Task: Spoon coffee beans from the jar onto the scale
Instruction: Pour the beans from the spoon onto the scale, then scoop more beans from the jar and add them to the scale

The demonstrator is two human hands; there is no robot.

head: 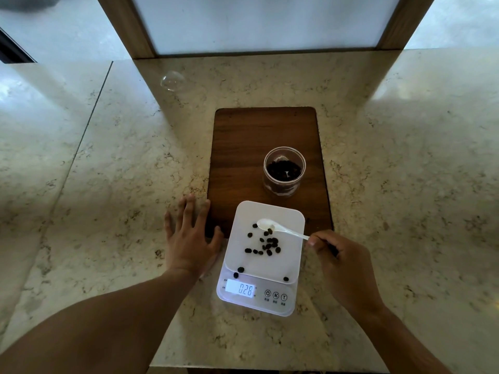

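The right hand's (341, 261) grip pinches the spoon (280, 229) handle, bowl lying leftward over the scale (244, 214), jar (284, 168) beyond; the left hand (189, 236) rests spread on the desk (108, 157).

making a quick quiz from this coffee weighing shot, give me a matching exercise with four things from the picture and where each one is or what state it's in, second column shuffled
Things:
1. jar
2. spoon
3. left hand
4. scale

Places or states:
A. lying flat on the marble counter, fingers spread
B. display lit, loose coffee beans scattered on its platform
C. held by the right hand over the white platform
D. open, standing on the wooden board with beans inside

Right pairs: 1-D, 2-C, 3-A, 4-B
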